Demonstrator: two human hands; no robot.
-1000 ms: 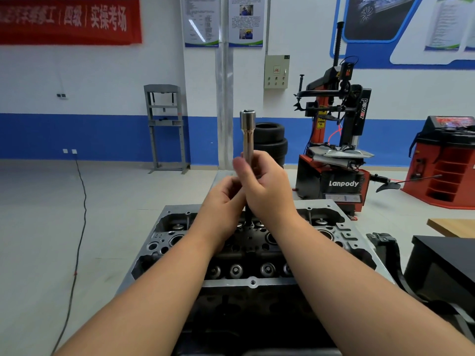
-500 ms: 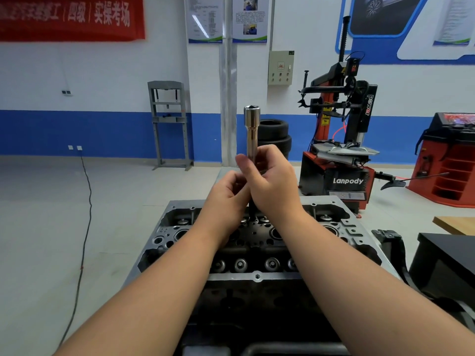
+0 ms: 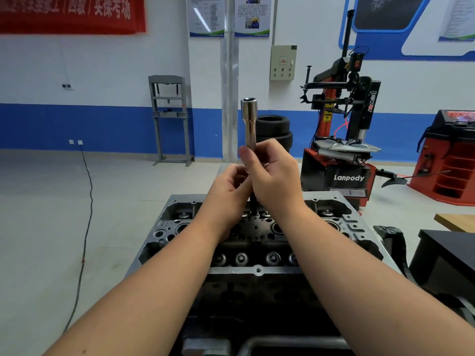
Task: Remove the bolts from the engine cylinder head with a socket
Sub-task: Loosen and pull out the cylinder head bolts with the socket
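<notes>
An upright socket (image 3: 249,124) is gripped by the right hand (image 3: 276,176) and left hand (image 3: 228,188) above the cylinder head (image 3: 257,270), open floor (image 3: 51,214) leftward.

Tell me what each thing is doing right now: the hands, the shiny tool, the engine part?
Left hand: fingers curled round the socket's lower shaft.
Right hand: gripping the socket shaft.
Socket: upright, drive end on top, lower end hidden behind the hands.
Cylinder head: uncovered, lying flat under the hands.

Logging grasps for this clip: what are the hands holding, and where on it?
Both hands grip the upright long socket at its lower shaft: right hand above, left hand just below.
</notes>
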